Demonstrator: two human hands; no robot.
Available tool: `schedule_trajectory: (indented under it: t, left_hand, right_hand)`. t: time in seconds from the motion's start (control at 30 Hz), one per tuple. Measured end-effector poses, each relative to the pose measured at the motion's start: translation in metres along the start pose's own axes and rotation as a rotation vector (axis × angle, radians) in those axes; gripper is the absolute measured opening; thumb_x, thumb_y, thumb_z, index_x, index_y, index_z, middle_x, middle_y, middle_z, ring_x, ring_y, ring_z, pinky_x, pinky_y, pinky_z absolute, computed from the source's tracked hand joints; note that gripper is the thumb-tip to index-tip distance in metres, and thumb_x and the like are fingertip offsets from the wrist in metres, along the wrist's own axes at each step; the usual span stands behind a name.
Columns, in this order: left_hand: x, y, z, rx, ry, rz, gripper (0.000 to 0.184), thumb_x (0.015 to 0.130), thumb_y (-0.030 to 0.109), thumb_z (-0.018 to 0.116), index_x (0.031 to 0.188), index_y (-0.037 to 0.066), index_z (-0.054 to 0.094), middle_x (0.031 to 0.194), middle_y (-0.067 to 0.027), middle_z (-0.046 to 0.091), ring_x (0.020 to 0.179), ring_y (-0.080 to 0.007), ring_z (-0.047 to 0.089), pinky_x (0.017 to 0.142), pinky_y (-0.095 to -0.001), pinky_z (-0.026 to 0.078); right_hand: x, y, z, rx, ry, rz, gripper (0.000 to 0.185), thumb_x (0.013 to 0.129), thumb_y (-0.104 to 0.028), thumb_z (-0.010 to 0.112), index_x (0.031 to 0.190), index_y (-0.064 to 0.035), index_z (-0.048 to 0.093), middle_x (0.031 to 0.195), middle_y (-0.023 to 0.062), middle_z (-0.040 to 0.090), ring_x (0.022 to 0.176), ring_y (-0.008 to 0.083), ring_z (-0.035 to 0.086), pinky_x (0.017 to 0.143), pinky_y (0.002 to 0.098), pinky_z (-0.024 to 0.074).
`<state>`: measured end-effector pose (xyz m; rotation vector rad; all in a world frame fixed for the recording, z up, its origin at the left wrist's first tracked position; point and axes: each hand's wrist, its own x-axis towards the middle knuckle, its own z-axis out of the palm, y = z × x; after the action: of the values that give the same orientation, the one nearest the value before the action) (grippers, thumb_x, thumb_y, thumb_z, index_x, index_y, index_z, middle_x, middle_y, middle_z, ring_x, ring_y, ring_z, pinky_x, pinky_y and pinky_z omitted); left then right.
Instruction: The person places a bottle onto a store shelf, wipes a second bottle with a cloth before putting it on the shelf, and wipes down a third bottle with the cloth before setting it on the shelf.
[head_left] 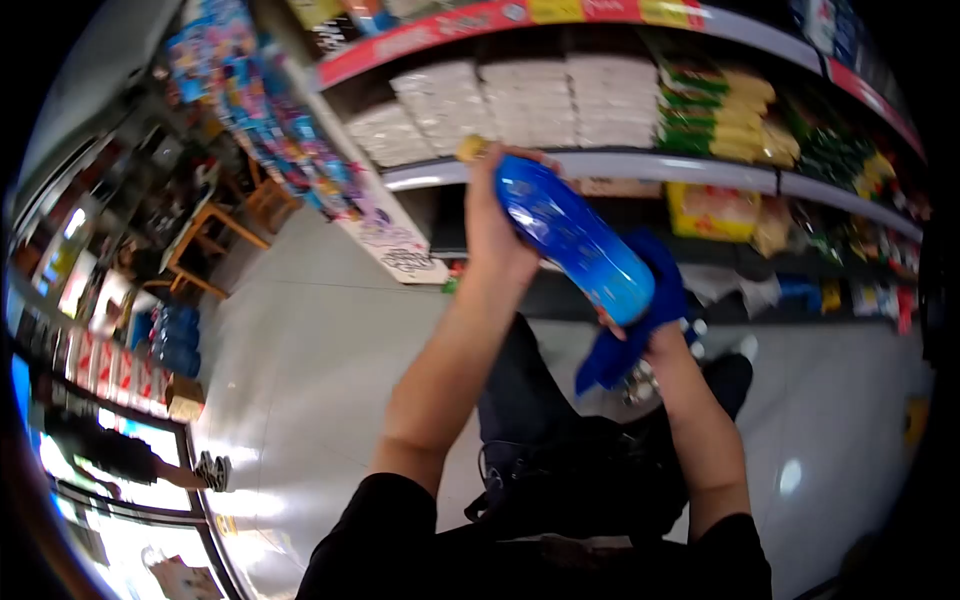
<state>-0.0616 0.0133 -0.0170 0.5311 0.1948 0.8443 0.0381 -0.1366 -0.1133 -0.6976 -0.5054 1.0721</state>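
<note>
A blue bottle (pixel 570 235) with a yellowish cap is tilted in front of the shelves, its cap end to the upper left. My left hand (pixel 497 215) is wrapped round the bottle near the cap. At the bottle's lower right end, my right hand (pixel 650 335) holds a dark blue cloth (pixel 655 290) against the bottle. Most of the right hand's fingers are hidden by the cloth and the bottle.
Shelves (pixel 620 165) ahead hold white packs (pixel 525 100), green and yellow packets (pixel 715 110) and a yellow pack (pixel 712 210). At left are a wooden table (pixel 205 215), stacked water bottles (pixel 175 340) and a person (pixel 110 450) near glass doors.
</note>
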Motion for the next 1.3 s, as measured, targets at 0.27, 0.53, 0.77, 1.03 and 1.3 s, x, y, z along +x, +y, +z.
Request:
schedule_trajectory:
  t: [0.27,0.53,0.77,1.03,1.3]
  left_hand:
    - [0.036,-0.021,-0.05,-0.068,0.051,-0.017,0.036,0.088,0.037,0.058,0.082,0.001,0.06,0.08,-0.0126,0.062,0.08,-0.0244,0.06,0.08,-0.0415,0.05]
    - [0.026,-0.037,-0.111,0.097,0.014,0.036,0.027,0.093,0.039,0.052,0.093,0.012,0.053,0.088,-0.0027,0.056,0.086,-0.0198,0.058,0.079,-0.0434,0.049]
    - [0.032,-0.072,-0.152,0.131,0.023,-0.052,0.027,0.095,0.038,0.045,0.093,0.011,0.049,0.086,-0.0033,0.052,0.084,-0.0208,0.055,0.077,-0.0469,0.051]
    - [0.064,-0.079,-0.167,-0.003,-0.014,-0.106,0.032,0.087,0.04,0.056,0.092,0.009,0.05,0.083,-0.0071,0.053,0.084,-0.0241,0.056,0.076,-0.0477,0.051]
    - [0.084,-0.067,-0.167,-0.105,-0.153,-0.086,0.035,0.089,0.042,0.056,0.098,0.009,0.048,0.087,-0.0076,0.055,0.084,-0.0234,0.059,0.074,-0.0472,0.052]
  right_hand:
    - [0.008,0.001,-0.037,-0.084,-0.106,0.03,0.036,0.093,-0.006,0.054,0.128,-0.0025,0.044,0.087,0.016,0.063,0.064,0.0221,0.064,0.053,0.0318,0.0536]
    - [0.033,0.058,-0.164,0.351,0.349,0.136,0.032,0.099,-0.033,0.047,0.118,-0.0072,0.053,0.103,0.0097,0.065,0.082,0.0196,0.065,0.07,0.0328,0.0552]
    - [0.12,0.027,-0.179,0.078,0.511,0.001,0.033,0.097,-0.033,0.053,0.117,-0.0063,0.053,0.103,0.0117,0.064,0.081,0.0224,0.066,0.065,0.035,0.0559]
    - [0.254,0.088,-0.247,-2.08,0.169,0.008,0.084,0.085,-0.06,0.054,0.146,-0.0088,0.029,0.148,0.0195,0.034,0.131,0.0398,0.038,0.103,0.0609,0.0314]
    - [0.212,0.109,-0.269,-1.717,0.141,-0.104,0.073,0.092,-0.06,0.044,0.143,-0.0087,0.036,0.145,0.0164,0.039,0.137,0.0348,0.033,0.11,0.0536,0.027]
